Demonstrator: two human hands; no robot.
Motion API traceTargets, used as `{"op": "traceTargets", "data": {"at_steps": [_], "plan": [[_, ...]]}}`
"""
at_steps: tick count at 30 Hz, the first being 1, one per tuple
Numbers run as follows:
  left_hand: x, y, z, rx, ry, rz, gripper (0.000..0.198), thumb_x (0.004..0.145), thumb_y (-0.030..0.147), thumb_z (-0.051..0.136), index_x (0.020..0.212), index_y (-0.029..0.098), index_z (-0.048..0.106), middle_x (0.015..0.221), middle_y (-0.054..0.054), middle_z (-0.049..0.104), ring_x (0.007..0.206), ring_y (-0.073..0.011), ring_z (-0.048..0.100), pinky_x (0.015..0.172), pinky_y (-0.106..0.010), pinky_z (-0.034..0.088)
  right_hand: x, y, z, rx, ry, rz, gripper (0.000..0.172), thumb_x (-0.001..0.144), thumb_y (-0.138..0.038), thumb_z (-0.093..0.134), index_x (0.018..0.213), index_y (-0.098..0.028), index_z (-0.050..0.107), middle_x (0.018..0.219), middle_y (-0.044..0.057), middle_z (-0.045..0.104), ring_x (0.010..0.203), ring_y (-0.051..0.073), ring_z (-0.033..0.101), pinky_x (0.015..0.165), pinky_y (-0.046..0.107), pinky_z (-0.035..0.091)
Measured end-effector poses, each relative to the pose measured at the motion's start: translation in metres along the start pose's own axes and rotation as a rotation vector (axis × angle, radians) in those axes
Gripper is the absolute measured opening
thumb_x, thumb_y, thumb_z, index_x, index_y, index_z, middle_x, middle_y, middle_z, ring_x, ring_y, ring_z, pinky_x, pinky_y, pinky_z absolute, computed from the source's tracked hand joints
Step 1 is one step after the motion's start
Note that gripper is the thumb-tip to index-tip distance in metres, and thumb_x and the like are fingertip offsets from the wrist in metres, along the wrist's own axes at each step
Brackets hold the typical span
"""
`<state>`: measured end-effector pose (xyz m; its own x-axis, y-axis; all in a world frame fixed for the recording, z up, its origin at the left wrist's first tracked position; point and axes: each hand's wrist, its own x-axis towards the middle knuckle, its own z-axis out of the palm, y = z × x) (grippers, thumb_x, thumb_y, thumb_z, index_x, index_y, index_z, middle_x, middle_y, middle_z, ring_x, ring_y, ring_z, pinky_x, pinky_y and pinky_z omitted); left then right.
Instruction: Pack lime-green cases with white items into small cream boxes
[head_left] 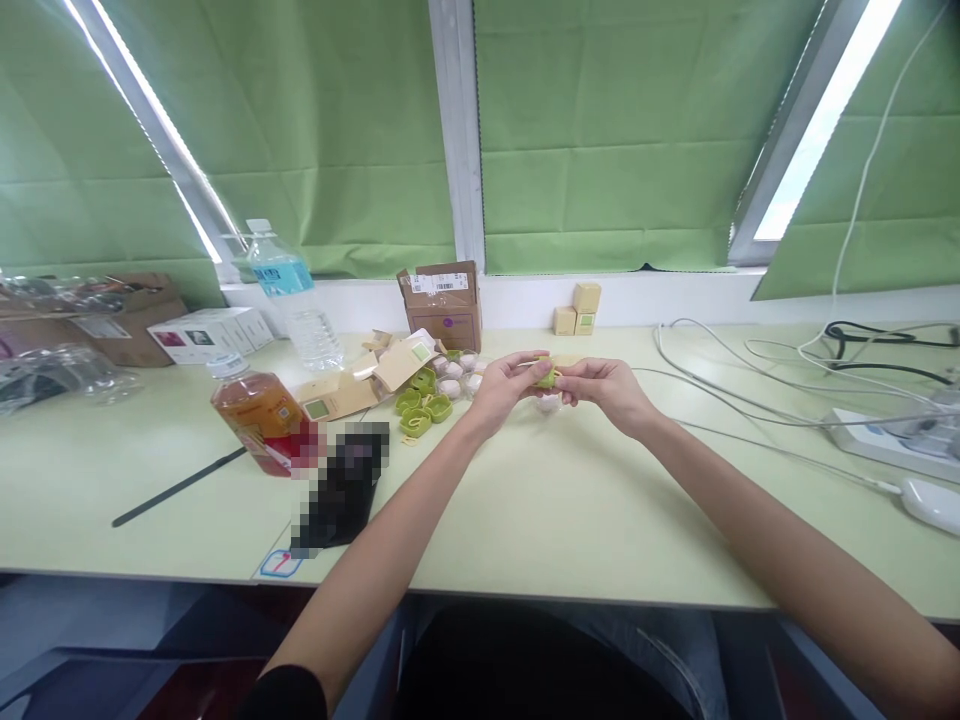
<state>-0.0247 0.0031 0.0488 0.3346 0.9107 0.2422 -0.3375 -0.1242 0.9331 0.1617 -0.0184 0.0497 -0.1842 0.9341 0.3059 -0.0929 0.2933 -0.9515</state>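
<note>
Both hands meet over the middle of the desk (570, 500), and each grip is closed on the same small green piece (547, 376). The left hand (504, 385) pinches it from one side with fingertips together. The right hand (607, 387) clamps the other side, fingers curled over it. The green piece sits between the two hands, held just above the desk and well back from the near edge. Right under it there is a small white ball (548, 403); I cannot tell whether it lies on the desk or touches a finger.

Just left of the left hand lies a cluster of green rings (420, 405), and behind them are more white balls (452, 377) in clear wrap. Flat tan cards (337, 396) are spread beside the rings. A cardboard box (442, 303) stands by the window ledge, with small tan boxes (579, 309) further right.

Further left, a bottle of orange drink (259, 415) stands near the front, a water bottle (294, 300) stands behind it, and a black strip (180, 487) lies flat. On the far right, white cables (750, 370) run to a power strip (885, 445).
</note>
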Motion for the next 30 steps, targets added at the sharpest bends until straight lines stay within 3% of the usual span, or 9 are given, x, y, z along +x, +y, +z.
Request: {"op": "traceTargets", "data": {"at_steps": [2,6,13,20,30], "plan": [[0.001,-0.003,0.001,-0.030,0.038,-0.030,0.064,0.066,0.039,0.092,0.113,0.009,0.060,0.081,-0.009,0.076,0.066,-0.0175,0.071,0.072,-0.033,0.053,0.003,0.002,-0.005,0.037,0.004,0.049,0.036,0.056,-0.040,0.096,0.075,-0.016,0.076,0.069,0.003,0.073,0.059,0.013,0.062,0.059,0.030,0.053],[0.001,-0.005,0.003,-0.070,0.108,-0.094,0.057,0.069,0.039,0.091,0.101,0.010,0.055,0.080,-0.011,0.076,0.061,-0.0166,0.070,0.069,-0.032,0.054,0.003,0.003,-0.004,-0.043,0.085,-0.020,0.038,0.057,-0.044,0.094,0.077,-0.016,0.077,0.075,0.006,0.076,0.064,0.016,0.066,0.063,0.033,0.056],[0.000,-0.007,0.001,-0.076,0.176,-0.107,0.048,0.072,0.038,0.089,0.094,0.009,0.058,0.079,-0.012,0.075,0.062,-0.0151,0.070,0.072,-0.031,0.057,0.001,0.014,0.008,-0.150,0.132,-0.111,0.032,0.071,-0.047,0.084,0.084,-0.017,0.081,0.076,0.007,0.077,0.067,0.019,0.068,0.068,0.036,0.059],[0.001,-0.012,0.002,-0.066,0.201,-0.074,0.047,0.069,0.043,0.090,0.088,0.008,0.065,0.080,-0.010,0.075,0.063,-0.0141,0.070,0.074,-0.031,0.059,0.001,0.021,0.010,-0.152,0.198,-0.120,0.034,0.071,-0.047,0.084,0.088,-0.017,0.080,0.077,0.006,0.077,0.066,0.019,0.067,0.069,0.036,0.058],[0.003,-0.018,0.001,-0.026,0.213,-0.022,0.049,0.068,0.048,0.089,0.087,0.007,0.072,0.078,-0.010,0.076,0.061,-0.0131,0.069,0.070,-0.029,0.060,0.004,0.026,0.008,-0.107,0.193,-0.132,0.038,0.071,-0.049,0.084,0.089,-0.016,0.078,0.083,0.008,0.078,0.071,0.020,0.070,0.070,0.036,0.058]]}}
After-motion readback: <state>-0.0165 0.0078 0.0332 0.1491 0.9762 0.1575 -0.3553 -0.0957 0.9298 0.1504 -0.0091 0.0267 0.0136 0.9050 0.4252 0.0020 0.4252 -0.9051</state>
